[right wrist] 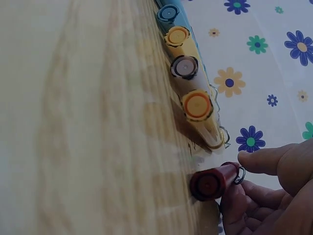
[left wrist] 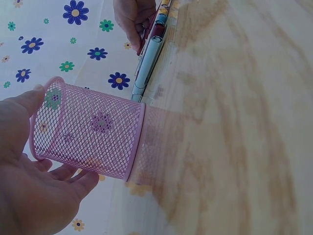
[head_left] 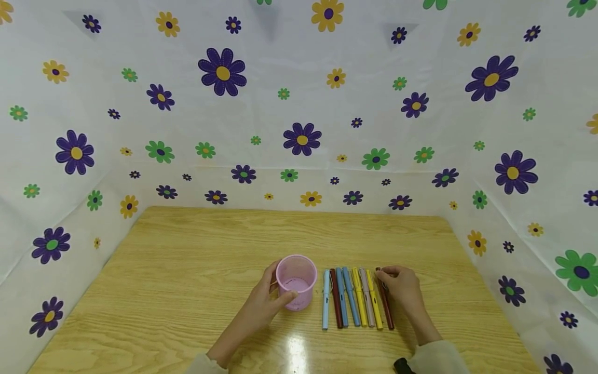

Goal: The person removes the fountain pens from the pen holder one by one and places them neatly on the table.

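Observation:
A pink mesh pen cup (head_left: 304,297) stands upright on the table, and my left hand (head_left: 265,305) grips it from the left. In the left wrist view, thumb and fingers curl about the top part of the cup (left wrist: 98,129). To its right lies a row of capped pens: a light blue pen (head_left: 325,304), a dark red one, blue ones, yellow ones and a greyish-pink pen (head_left: 367,301). At the row's right end my right hand (head_left: 404,286) pinches a second dark red pen (head_left: 387,307) near its clip end. That pen (right wrist: 208,184) sits slightly apart from its neighbours.
The wooden table (head_left: 196,259) is enclosed at the back and both sides by a white flowered cloth (head_left: 261,114). A black object (head_left: 403,365) shows by the right sleeve (head_left: 441,358) at the bottom edge.

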Demonstrator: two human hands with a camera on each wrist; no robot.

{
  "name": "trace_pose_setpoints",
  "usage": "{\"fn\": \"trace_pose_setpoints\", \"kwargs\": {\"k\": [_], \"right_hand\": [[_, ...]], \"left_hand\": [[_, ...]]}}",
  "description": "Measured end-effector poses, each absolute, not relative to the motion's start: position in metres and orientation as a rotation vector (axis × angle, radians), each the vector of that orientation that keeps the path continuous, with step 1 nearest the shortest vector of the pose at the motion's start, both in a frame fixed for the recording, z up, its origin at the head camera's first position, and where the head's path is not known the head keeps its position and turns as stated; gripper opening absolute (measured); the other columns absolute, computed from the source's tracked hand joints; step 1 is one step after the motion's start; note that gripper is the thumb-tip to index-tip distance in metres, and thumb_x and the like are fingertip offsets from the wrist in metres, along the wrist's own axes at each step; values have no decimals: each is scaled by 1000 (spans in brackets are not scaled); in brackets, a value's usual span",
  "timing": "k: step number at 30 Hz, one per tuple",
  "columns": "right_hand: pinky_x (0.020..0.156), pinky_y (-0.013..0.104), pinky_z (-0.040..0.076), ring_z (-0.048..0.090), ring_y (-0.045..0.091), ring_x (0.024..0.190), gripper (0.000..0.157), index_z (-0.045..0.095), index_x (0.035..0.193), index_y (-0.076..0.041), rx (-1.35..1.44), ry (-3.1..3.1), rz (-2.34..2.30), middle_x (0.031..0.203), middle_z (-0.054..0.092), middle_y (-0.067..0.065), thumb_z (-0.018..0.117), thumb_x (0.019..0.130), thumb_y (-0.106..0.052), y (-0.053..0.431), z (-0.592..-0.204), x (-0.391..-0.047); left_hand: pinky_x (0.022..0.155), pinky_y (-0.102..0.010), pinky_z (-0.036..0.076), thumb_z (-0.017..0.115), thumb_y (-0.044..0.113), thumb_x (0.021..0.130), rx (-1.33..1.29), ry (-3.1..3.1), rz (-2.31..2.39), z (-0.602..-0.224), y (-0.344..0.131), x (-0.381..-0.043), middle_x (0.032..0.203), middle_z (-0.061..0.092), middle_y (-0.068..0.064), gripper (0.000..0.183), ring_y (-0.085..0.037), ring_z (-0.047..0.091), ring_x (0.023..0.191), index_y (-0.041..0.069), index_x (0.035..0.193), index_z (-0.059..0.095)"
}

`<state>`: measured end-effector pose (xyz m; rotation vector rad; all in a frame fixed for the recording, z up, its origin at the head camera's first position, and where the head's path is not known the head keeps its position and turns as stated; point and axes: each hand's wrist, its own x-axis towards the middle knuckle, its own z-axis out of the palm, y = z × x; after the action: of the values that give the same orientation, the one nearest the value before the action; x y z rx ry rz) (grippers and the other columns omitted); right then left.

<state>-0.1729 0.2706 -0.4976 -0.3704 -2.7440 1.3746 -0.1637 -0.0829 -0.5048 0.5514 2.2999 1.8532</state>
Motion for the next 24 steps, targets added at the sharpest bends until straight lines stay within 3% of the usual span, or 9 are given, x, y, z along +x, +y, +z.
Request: {"fn": "trace_pose_setpoints", "kwargs": {"k": [8,17,24], "right_hand": [[55,28,53,67,19,70,36,68,118,15,-394,-2721,1402,89,73,15,69,99,-15,271,-497,-172],[54,26,53,65,19,70,37,66,124,12,-400,-2700,1422,99,72,19,62,104,-19,274,-492,-168],[75,28,62,69,27,93,42,61,134,8,-372,-2545,1592,118,68,25,55,109,-26,280,-482,-165]], "left_hand": [[121,-49,35,76,23,97,568,2293,1853,-505,-82,-164,154,45,-20,83,-37,42,144,4,160,26],[120,-52,35,76,25,97,548,2303,1848,-507,-83,-164,155,44,-21,84,-39,42,144,4,161,26],[119,-53,36,76,29,96,526,2325,1816,-507,-88,-167,159,39,-21,88,-38,39,146,4,162,23]]}}
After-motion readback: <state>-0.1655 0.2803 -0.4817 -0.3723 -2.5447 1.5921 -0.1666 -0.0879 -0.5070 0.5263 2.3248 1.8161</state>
